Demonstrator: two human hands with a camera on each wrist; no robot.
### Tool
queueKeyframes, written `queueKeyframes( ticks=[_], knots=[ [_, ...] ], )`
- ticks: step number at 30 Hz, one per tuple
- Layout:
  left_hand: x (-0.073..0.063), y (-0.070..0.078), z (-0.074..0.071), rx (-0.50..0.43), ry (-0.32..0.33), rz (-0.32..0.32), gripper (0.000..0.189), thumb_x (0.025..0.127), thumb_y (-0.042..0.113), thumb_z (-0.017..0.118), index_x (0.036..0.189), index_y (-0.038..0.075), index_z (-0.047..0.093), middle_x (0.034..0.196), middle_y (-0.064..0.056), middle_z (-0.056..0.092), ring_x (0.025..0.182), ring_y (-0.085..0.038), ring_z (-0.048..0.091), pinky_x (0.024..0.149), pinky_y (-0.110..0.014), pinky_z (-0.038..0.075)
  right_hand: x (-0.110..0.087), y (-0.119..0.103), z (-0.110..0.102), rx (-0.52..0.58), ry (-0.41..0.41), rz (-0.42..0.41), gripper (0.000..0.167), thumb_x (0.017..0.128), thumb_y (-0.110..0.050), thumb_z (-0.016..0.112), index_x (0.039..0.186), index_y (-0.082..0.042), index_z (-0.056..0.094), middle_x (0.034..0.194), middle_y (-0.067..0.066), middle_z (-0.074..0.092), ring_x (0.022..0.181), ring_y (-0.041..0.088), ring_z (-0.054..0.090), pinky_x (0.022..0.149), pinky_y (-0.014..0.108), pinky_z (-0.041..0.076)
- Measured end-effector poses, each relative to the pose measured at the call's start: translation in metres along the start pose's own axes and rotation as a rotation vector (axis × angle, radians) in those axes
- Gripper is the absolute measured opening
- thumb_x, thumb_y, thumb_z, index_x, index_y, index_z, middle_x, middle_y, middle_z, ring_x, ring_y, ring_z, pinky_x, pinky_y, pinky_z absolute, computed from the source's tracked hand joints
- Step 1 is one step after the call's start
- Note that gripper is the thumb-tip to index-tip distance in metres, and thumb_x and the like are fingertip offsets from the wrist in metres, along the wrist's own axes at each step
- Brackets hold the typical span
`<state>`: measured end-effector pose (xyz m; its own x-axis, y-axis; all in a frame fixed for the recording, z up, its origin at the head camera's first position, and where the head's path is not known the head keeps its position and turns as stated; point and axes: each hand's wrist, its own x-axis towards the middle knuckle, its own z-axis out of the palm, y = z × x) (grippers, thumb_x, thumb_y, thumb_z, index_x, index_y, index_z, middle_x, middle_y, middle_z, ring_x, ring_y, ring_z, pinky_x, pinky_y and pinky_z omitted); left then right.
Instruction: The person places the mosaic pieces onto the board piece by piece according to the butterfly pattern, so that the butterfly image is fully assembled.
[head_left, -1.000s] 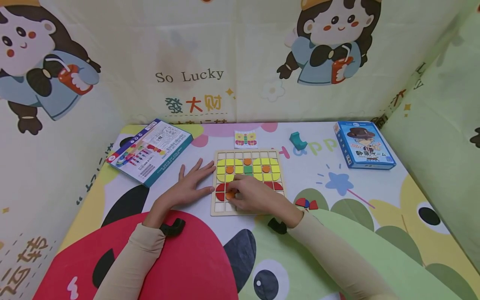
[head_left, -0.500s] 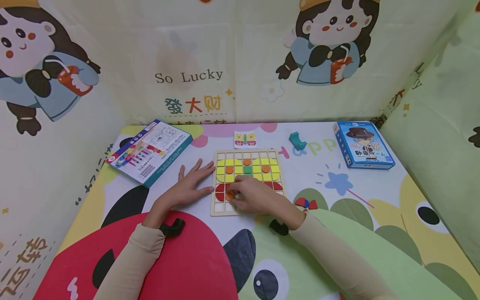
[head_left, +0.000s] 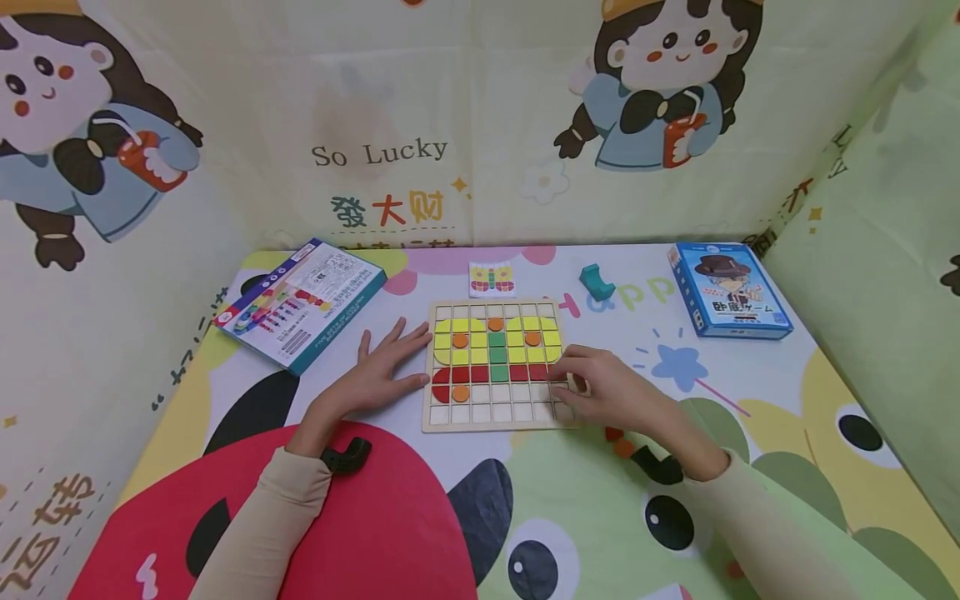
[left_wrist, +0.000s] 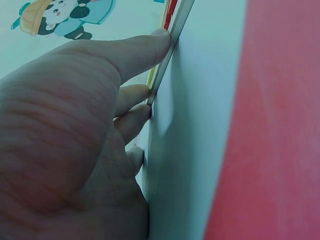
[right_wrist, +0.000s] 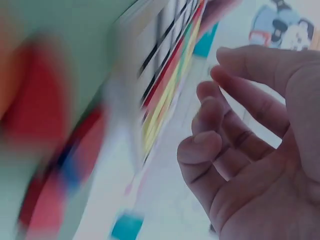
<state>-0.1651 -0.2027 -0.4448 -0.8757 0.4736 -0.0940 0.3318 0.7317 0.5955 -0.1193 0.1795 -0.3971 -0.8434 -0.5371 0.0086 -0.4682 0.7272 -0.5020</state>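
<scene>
My left hand [head_left: 378, 375] lies with fingers spread, fingertips at the left edge of the wooden grid board [head_left: 495, 427]. In the left wrist view, the thumb and fingertips of the left hand [left_wrist: 75, 115] touch the board's rim. My right hand [head_left: 611, 387] hovers by the board's right edge, fingers loosely bent. Seen from the right wrist, that hand [right_wrist: 260, 130] has nothing between thumb and fingers. Yellow tiles [head_left: 460, 356], a green column [head_left: 498, 356] and a red row [head_left: 528, 372] fill part of the grid. An orange disc [head_left: 461, 393] sits at lower left beside red tiles.
A butterfly picture card [head_left: 492, 280] lies behind the board. A teal curved block [head_left: 597, 282], a blue box [head_left: 731, 292] and a white-and-teal box [head_left: 300, 304] stand around. Loose red [head_left: 614, 433] and orange [head_left: 623, 449] pieces lie near the right wrist.
My right hand has left the lower-left orange disc and moved right to the board's right edge, uncovering the green column and red row. The left hand has stayed still.
</scene>
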Motion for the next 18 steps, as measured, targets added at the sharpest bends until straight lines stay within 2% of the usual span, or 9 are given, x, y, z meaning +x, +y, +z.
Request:
queueKeyframes(
  ticks=[4, 9, 13, 18],
  knots=[
    [0.0, 0.0, 0.0, 0.0, -0.005, -0.002, 0.082, 0.097, 0.039, 0.073, 0.167, 0.021, 0.035, 0.178, -0.005, 0.026, 0.169, -0.037, 0.001, 0.125, -0.075, -0.017, -0.03, 0.028, -0.015, -0.016, 0.002, 0.03, 0.016, 0.093, -0.015, 0.082, 0.109, -0.017, 0.079, 0.102, -0.003, 0.07, 0.081, 0.011, 0.057, 0.066, 0.02, 0.052],
    [0.0, 0.001, 0.0, 0.0, -0.01, -0.008, 0.083, 0.097, 0.04, 0.073, 0.167, 0.021, 0.035, 0.178, -0.005, 0.026, 0.169, -0.037, 0.0, 0.125, -0.075, -0.017, -0.057, 0.053, -0.027, -0.038, -0.046, 0.051, 0.019, 0.091, -0.012, 0.083, 0.108, -0.019, 0.08, 0.102, -0.005, 0.069, 0.081, 0.007, 0.056, 0.067, 0.021, 0.053],
    [0.0, 0.001, 0.0, 0.005, -0.012, -0.015, 0.084, 0.097, 0.042, 0.074, 0.168, 0.023, 0.034, 0.178, -0.005, 0.025, 0.169, -0.037, 0.0, 0.125, -0.075, -0.018, -0.067, 0.061, -0.03, -0.078, -0.072, 0.051, 0.023, 0.089, -0.014, 0.085, 0.11, -0.021, 0.08, 0.105, -0.005, 0.069, 0.085, 0.007, 0.057, 0.068, 0.021, 0.054],
    [0.0, 0.0, 0.0, 0.006, -0.012, -0.017, 0.084, 0.097, 0.042, 0.073, 0.168, 0.023, 0.033, 0.178, -0.005, 0.025, 0.169, -0.037, 0.0, 0.125, -0.075, -0.018, -0.071, 0.063, -0.028, -0.108, -0.073, 0.059, 0.022, 0.088, -0.016, 0.086, 0.108, -0.024, 0.08, 0.104, -0.008, 0.068, 0.087, 0.007, 0.057, 0.07, 0.02, 0.054]
  ],
)
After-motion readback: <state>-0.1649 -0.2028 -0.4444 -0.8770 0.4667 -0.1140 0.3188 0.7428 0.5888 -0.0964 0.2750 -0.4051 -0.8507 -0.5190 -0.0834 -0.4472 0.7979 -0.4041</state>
